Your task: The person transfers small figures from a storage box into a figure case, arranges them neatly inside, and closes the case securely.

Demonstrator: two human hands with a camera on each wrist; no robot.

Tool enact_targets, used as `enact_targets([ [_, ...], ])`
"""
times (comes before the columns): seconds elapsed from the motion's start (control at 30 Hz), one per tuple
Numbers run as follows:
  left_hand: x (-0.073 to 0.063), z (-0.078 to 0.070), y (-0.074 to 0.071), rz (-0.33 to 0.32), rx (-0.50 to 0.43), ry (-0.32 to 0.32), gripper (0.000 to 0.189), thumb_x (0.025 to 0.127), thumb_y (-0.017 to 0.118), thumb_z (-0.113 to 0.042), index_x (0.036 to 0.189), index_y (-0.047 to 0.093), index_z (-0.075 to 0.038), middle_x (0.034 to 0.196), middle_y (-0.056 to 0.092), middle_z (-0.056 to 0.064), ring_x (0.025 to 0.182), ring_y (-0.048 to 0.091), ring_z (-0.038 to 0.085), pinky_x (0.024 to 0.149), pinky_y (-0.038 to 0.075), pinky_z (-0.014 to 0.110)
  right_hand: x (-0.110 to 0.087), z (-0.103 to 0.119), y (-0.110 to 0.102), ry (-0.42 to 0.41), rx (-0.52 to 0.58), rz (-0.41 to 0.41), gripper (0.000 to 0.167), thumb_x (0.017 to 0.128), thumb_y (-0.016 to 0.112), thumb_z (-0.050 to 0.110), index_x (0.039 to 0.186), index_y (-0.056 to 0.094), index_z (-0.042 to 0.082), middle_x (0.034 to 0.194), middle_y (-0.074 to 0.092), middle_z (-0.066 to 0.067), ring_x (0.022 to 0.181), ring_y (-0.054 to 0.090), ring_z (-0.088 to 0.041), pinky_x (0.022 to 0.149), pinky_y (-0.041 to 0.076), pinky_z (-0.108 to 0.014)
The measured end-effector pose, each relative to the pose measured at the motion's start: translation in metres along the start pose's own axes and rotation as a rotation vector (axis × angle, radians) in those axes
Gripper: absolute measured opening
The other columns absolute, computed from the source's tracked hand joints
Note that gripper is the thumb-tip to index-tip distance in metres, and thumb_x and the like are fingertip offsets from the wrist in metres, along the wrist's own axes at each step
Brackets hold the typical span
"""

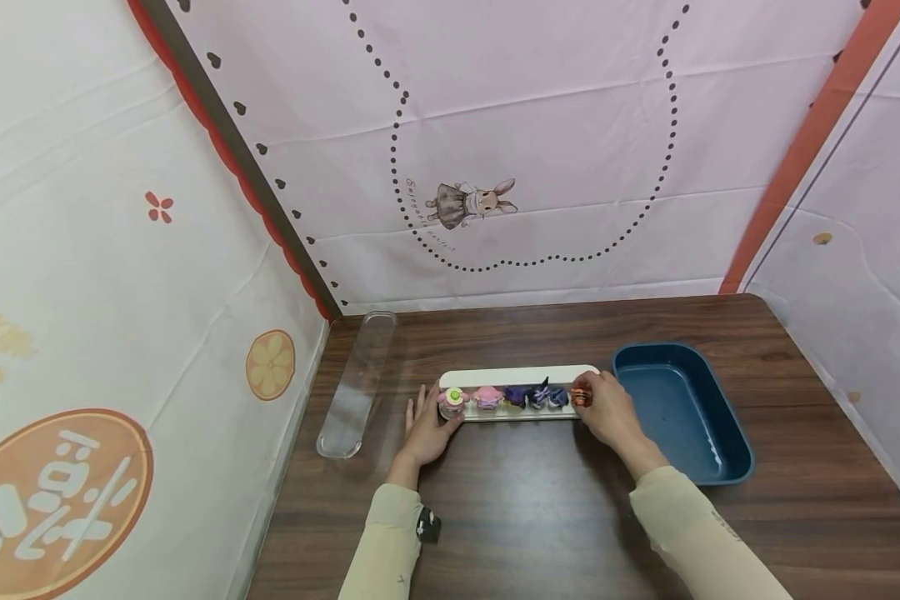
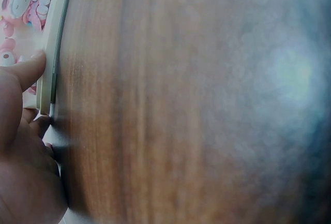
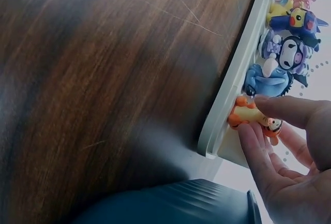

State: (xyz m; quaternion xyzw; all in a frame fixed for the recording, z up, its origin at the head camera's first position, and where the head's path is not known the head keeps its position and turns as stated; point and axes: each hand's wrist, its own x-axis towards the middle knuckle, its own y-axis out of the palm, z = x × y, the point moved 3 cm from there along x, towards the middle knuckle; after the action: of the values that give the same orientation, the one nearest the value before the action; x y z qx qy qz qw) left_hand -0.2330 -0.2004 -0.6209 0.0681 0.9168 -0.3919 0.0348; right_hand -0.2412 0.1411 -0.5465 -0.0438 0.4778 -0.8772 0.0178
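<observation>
A long white display stand (image 1: 521, 377) lies across the table with a row of small cartoon figurines along it. My left hand (image 1: 427, 433) holds its left end, the thumb against the near rim beside a pink figurine (image 1: 453, 402). At the right end, my right hand (image 1: 611, 415) pinches an orange tiger figurine (image 3: 248, 114) between thumb and fingers, its feet at the stand's surface. Next to it stand a blue donkey figurine (image 3: 270, 80), a purple-and-white figurine (image 3: 290, 53) and a yellow-faced figurine in dark blue (image 3: 296, 19). Another pink figurine (image 1: 487, 397) is farther left.
A dark blue bin (image 1: 731, 433) stands just right of the display stand, close to my right forearm. To the left lies a long clear plastic cover (image 1: 356, 387). Printed cloth (image 1: 540, 167) hangs behind and beside the brown wooden table (image 1: 510, 517).
</observation>
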Motion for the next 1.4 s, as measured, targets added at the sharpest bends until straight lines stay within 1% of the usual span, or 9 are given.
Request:
enact_targets([
  [0.27,0.002,0.0,0.0,-0.001,0.002,-0.001,0.09,0.102,0.061,-0.05,0.168,0.012,-0.014,0.174,0.021,0.01,0.164,0.001,0.03,0.13,-0.008,0.056,-0.003,0.001,-0.008,0.008,0.007,-0.009,0.037,0.083,0.084,0.01,0.116,0.069,0.006,0.107,0.061,-0.02,0.092,0.064,-0.035,0.081,0.054,-0.055],
  [0.5,-0.003,0.002,-0.001,0.009,-0.006,0.005,0.09,0.102,0.062,-0.045,0.168,0.01,-0.014,0.174,0.02,0.012,0.164,0.001,0.032,0.13,-0.007,0.057,-0.007,0.007,-0.013,0.0,0.055,0.012,0.041,0.085,0.081,0.009,0.124,0.068,0.007,0.111,0.06,-0.019,0.094,0.07,-0.031,0.08,0.055,-0.053],
  [0.7,-0.016,0.001,-0.005,0.035,-0.103,-0.021,0.093,0.101,0.067,-0.037,0.168,0.008,-0.01,0.175,0.013,0.015,0.163,0.0,0.036,0.13,-0.007,0.058,-0.012,0.017,-0.021,-0.03,0.128,-0.012,0.045,0.082,0.082,0.008,0.126,0.069,0.009,0.111,0.061,-0.016,0.094,0.071,-0.03,0.08,0.055,-0.05],
  [0.9,-0.031,0.002,-0.013,0.006,-0.257,-0.082,0.094,0.099,0.071,-0.032,0.168,0.01,-0.013,0.173,0.011,0.023,0.159,0.002,0.05,0.127,0.009,0.069,-0.013,0.026,-0.027,-0.082,0.231,-0.034,0.044,0.081,0.082,0.006,0.123,0.071,0.009,0.112,0.064,-0.015,0.092,0.072,-0.029,0.077,0.057,-0.044],
  [1.0,-0.035,-0.001,-0.022,-0.026,-0.348,-0.056,0.092,0.099,0.072,-0.028,0.167,0.013,-0.012,0.171,0.017,0.024,0.159,0.009,0.049,0.127,0.012,0.069,-0.011,0.033,-0.027,-0.094,0.293,-0.004,0.042,0.085,0.082,0.006,0.125,0.071,0.009,0.116,0.063,-0.016,0.097,0.072,-0.032,0.083,0.06,-0.047],
  [1.07,-0.038,-0.005,-0.029,-0.041,-0.373,-0.04,0.091,0.098,0.073,-0.029,0.167,0.016,-0.013,0.17,0.021,0.023,0.159,0.014,0.047,0.127,0.014,0.067,-0.008,0.038,-0.026,-0.114,0.333,0.024,0.041,0.088,0.081,0.007,0.127,0.07,0.008,0.118,0.063,-0.017,0.099,0.071,-0.032,0.085,0.061,-0.049],
  [1.17,-0.043,-0.011,-0.041,-0.063,-0.35,-0.023,0.087,0.097,0.074,-0.033,0.166,0.024,-0.015,0.169,0.029,0.02,0.158,0.021,0.044,0.127,0.018,0.067,-0.003,0.047,-0.023,-0.148,0.395,0.075,0.039,0.092,0.078,0.008,0.13,0.068,0.007,0.12,0.062,-0.02,0.097,0.07,-0.029,0.084,0.061,-0.046],
  [1.27,-0.048,-0.018,-0.054,-0.089,-0.326,-0.012,0.081,0.095,0.075,-0.036,0.163,0.034,-0.018,0.164,0.042,0.014,0.154,0.034,0.041,0.125,0.027,0.064,0.005,0.056,-0.02,-0.177,0.434,0.119,0.037,0.095,0.076,0.012,0.13,0.068,0.009,0.121,0.063,-0.02,0.095,0.069,-0.024,0.08,0.061,-0.038],
  [1.4,-0.057,-0.028,-0.075,-0.108,-0.379,0.022,0.075,0.094,0.078,-0.031,0.159,0.041,-0.021,0.155,0.054,0.011,0.148,0.047,0.035,0.123,0.035,0.058,0.017,0.072,-0.017,-0.182,0.481,0.174,0.04,0.097,0.074,0.018,0.135,0.065,0.013,0.123,0.065,-0.015,0.1,0.069,-0.024,0.077,0.059,-0.034],
])
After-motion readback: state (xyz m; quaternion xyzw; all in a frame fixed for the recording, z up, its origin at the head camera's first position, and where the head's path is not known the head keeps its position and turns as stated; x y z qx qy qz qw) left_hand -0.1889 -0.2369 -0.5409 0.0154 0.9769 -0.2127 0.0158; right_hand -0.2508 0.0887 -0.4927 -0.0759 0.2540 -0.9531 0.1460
